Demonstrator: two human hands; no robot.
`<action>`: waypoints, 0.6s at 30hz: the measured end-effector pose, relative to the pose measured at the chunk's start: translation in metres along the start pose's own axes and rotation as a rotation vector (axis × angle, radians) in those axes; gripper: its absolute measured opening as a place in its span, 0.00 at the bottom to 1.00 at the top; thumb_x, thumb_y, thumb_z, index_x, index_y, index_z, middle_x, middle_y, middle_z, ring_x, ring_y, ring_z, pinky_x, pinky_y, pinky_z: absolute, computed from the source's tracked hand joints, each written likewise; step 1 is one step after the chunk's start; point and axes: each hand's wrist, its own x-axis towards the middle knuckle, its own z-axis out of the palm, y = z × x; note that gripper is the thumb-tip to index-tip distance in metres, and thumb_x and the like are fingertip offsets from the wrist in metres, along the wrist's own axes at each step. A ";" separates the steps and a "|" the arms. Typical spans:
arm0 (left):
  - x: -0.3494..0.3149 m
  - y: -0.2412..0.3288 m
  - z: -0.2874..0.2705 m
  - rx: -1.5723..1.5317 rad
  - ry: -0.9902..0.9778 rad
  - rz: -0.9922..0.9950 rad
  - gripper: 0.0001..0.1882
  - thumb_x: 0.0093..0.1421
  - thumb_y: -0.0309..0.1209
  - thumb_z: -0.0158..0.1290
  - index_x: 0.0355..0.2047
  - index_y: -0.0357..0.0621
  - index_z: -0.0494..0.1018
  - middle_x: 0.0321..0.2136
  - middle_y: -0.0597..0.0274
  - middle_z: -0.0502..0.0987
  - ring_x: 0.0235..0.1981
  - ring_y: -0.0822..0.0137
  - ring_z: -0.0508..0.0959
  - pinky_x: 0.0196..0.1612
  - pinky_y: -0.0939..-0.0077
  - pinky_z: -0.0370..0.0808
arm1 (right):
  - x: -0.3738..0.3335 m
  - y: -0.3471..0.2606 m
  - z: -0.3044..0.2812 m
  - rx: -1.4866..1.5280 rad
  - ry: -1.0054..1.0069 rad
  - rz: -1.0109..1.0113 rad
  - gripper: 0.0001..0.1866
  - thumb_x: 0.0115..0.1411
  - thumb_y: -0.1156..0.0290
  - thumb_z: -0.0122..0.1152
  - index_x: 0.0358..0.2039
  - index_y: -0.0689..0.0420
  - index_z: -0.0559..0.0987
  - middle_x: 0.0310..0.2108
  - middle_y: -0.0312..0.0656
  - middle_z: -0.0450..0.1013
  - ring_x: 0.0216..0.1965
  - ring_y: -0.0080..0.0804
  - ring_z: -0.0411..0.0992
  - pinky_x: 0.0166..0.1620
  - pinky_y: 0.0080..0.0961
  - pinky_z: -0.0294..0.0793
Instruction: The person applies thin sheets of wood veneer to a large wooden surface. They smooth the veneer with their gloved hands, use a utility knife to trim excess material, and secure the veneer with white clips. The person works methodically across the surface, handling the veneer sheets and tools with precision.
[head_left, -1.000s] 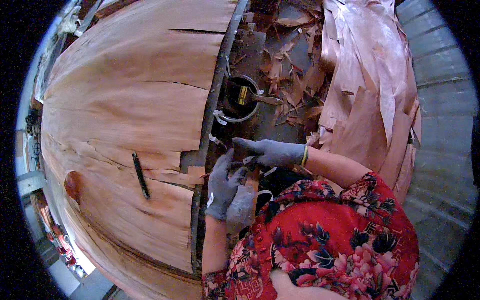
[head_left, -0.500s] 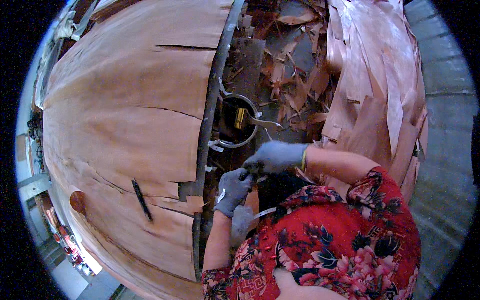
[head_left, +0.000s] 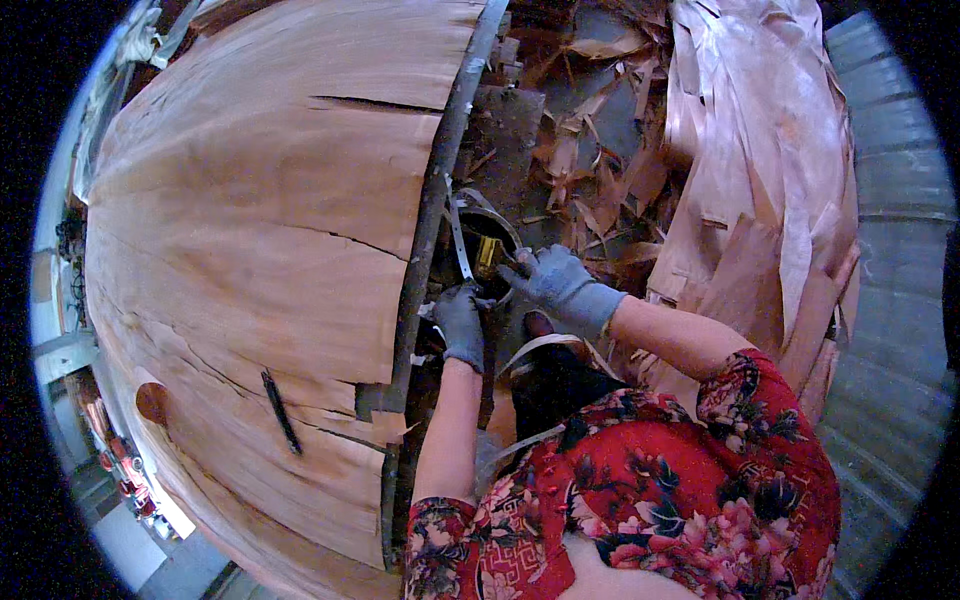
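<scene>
In front of me a round bucket point(head_left: 513, 232) with a dark inside holds a brush with a yellow head point(head_left: 489, 255). My right hand point(head_left: 562, 285), in a grey glove, is closed at its rim where the brush's handle lies; the hand covers the handle. My left hand point(head_left: 460, 325), also gloved in grey, is closed on the lower end of a narrow white strip point(head_left: 459, 235), which stands up along the bucket's left side. To the left, a broad stack of thin wood veneer sheets point(head_left: 270, 200) has several cracks. On it lies a slim black tool point(head_left: 280, 412).
The dark edge of a table point(head_left: 440, 190) runs beside the stack. Torn veneer scraps point(head_left: 590, 150) litter the floor beyond the bucket. A heap of pale veneer sheets point(head_left: 745, 170) stands at the right, with grey corrugated sheeting point(head_left: 900, 200) past it.
Both hands have moved forward from near my body to the bucket. My right hand has reached the brush's handle, and the white strip now stands up from my left hand.
</scene>
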 end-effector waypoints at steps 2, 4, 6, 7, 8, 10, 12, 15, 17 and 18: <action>0.007 -0.007 -0.001 -0.011 -0.008 -0.007 0.07 0.53 0.26 0.49 0.23 0.34 0.73 0.19 0.57 0.74 0.17 0.68 0.72 0.22 0.75 0.70 | 0.002 0.003 0.002 0.046 -0.092 0.018 0.23 0.52 0.70 0.50 0.51 0.45 0.70 0.40 0.46 0.69 0.27 0.39 0.71 0.25 0.36 0.71; 0.018 -0.025 -0.009 -0.011 -0.020 0.005 0.07 0.53 0.27 0.48 0.24 0.34 0.73 0.21 0.56 0.74 0.18 0.67 0.72 0.22 0.74 0.70 | 0.002 -0.003 -0.032 0.056 -0.190 0.012 0.23 0.51 0.69 0.51 0.51 0.47 0.70 0.38 0.47 0.69 0.24 0.39 0.72 0.22 0.36 0.71; 0.029 -0.041 -0.011 0.002 -0.070 0.055 0.08 0.53 0.28 0.47 0.25 0.35 0.72 0.23 0.56 0.74 0.18 0.65 0.72 0.23 0.73 0.69 | -0.007 -0.007 -0.079 0.037 -0.227 0.022 0.25 0.50 0.65 0.54 0.51 0.48 0.69 0.37 0.47 0.69 0.24 0.40 0.73 0.22 0.37 0.72; 0.033 -0.042 -0.007 0.068 -0.061 0.051 0.08 0.53 0.28 0.47 0.24 0.35 0.72 0.23 0.56 0.74 0.18 0.64 0.72 0.23 0.71 0.68 | -0.015 -0.002 -0.091 0.037 -0.220 0.031 0.26 0.48 0.63 0.56 0.51 0.48 0.69 0.36 0.47 0.70 0.24 0.41 0.73 0.22 0.37 0.72; 0.038 -0.042 -0.002 0.133 -0.052 0.046 0.08 0.52 0.28 0.47 0.24 0.36 0.71 0.23 0.55 0.74 0.18 0.62 0.71 0.23 0.69 0.68 | -0.019 0.001 -0.096 0.037 -0.215 0.039 0.28 0.47 0.61 0.57 0.51 0.48 0.69 0.36 0.47 0.70 0.24 0.41 0.73 0.23 0.38 0.72; 0.051 -0.059 0.002 0.225 -0.011 0.105 0.08 0.52 0.29 0.46 0.24 0.35 0.70 0.23 0.54 0.73 0.20 0.60 0.71 0.24 0.66 0.67 | -0.017 0.002 -0.099 0.026 -0.186 0.021 0.23 0.53 0.65 0.51 0.52 0.47 0.68 0.35 0.47 0.70 0.27 0.43 0.75 0.25 0.39 0.74; 0.077 -0.106 -0.004 0.281 0.074 0.234 0.10 0.51 0.30 0.46 0.26 0.34 0.70 0.25 0.53 0.73 0.22 0.60 0.72 0.27 0.64 0.67 | -0.005 -0.002 -0.097 0.030 -0.141 -0.070 0.21 0.55 0.68 0.49 0.52 0.46 0.67 0.34 0.47 0.71 0.29 0.44 0.75 0.25 0.39 0.75; 0.089 -0.101 -0.001 0.647 0.015 0.014 0.11 0.50 0.29 0.44 0.30 0.33 0.70 0.26 0.50 0.74 0.24 0.57 0.72 0.28 0.63 0.67 | 0.014 0.009 -0.070 0.022 -0.166 -0.171 0.21 0.55 0.68 0.49 0.52 0.49 0.68 0.34 0.47 0.71 0.27 0.42 0.75 0.24 0.38 0.74; 0.087 -0.085 -0.001 0.542 -0.026 -0.014 0.11 0.50 0.29 0.45 0.29 0.35 0.72 0.24 0.49 0.74 0.24 0.55 0.73 0.28 0.63 0.67 | 0.023 0.015 -0.060 -0.034 -0.328 -0.175 0.20 0.55 0.68 0.49 0.50 0.50 0.69 0.35 0.46 0.71 0.27 0.42 0.75 0.23 0.38 0.74; 0.081 -0.074 -0.002 0.486 -0.045 -0.027 0.10 0.50 0.29 0.45 0.29 0.36 0.72 0.24 0.48 0.74 0.24 0.54 0.73 0.27 0.64 0.68 | 0.023 0.016 -0.056 -0.038 -0.303 -0.191 0.19 0.55 0.66 0.49 0.50 0.50 0.70 0.34 0.47 0.71 0.27 0.42 0.75 0.23 0.38 0.74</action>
